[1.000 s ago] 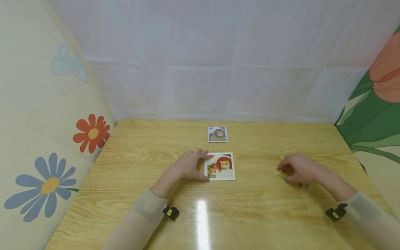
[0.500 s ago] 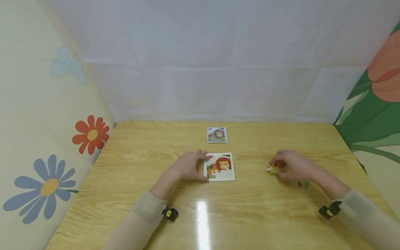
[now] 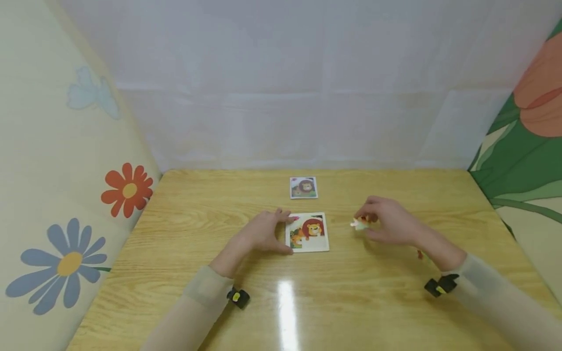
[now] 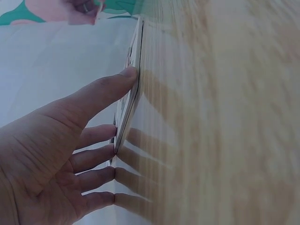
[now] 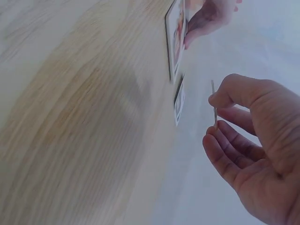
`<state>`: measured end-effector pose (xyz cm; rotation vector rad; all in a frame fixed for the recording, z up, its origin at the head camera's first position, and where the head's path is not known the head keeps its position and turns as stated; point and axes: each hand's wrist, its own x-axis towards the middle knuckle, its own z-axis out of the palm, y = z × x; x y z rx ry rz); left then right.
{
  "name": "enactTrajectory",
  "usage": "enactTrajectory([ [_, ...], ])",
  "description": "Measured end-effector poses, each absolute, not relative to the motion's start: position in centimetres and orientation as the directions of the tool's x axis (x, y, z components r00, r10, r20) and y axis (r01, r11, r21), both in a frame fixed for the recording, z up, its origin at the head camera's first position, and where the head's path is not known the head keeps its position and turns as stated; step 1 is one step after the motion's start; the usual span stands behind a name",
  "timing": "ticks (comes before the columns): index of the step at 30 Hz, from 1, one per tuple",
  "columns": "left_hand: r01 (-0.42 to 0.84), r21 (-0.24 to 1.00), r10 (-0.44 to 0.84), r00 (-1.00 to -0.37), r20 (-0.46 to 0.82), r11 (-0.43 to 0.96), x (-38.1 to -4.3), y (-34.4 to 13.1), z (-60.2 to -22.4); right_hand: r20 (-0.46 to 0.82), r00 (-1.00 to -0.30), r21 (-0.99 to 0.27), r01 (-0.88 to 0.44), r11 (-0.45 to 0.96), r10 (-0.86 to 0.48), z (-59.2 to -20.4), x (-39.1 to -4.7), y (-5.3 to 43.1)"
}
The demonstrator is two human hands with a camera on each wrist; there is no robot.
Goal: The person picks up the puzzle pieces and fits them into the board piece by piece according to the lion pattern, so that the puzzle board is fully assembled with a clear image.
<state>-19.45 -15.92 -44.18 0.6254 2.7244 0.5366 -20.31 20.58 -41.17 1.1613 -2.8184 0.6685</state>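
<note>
A square puzzle board (image 3: 313, 243) with a white border lies on the table, showing a lion and a smaller orange animal; its lower right part is bare white. My left hand (image 3: 262, 233) holds the board at its left side, thumb at the near corner and forefinger at the far one. In the left wrist view the thumb (image 4: 105, 93) presses the board's edge while the other fingertips touch down beside it. My right hand (image 3: 391, 222), raised right of the board, pinches a small colourful puzzle piece (image 3: 360, 224). In the right wrist view that piece (image 5: 215, 117) appears edge-on between thumb and fingers.
Behind the board lies a small picture card (image 3: 303, 187) with a matching lion scene. Another small red and green piece (image 3: 420, 254) is partly covered by my right forearm. The wooden table (image 3: 197, 204) meets a white cloth backdrop (image 3: 307, 122).
My right hand has lifted the puzzle piece and carried it left and away from me, closer to the board. The left hand has stayed at the board.
</note>
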Motion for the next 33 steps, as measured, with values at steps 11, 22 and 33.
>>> enactTrajectory([
  [11, 0.372, 0.401, 0.472, -0.861, -0.188, 0.837, -19.6, -15.7, -44.2, 0.183, -0.707, -0.457, -0.676, 0.578, -0.683, -40.9, -21.1, 15.6],
  [22, 0.369, 0.411, 0.472, -0.862, -0.185, 0.834, -19.6, -15.6, -44.0, 0.072, -0.697, -0.545, -0.627, 0.557, -0.714, -41.5, -21.1, 12.3],
  [33, 0.348, 0.418, 0.459, -0.865, -0.200, 0.839, -19.6, -15.6, -43.9, 0.042, -0.660, -0.548, -0.643, 0.535, -0.750, -43.4, -20.6, 10.8],
])
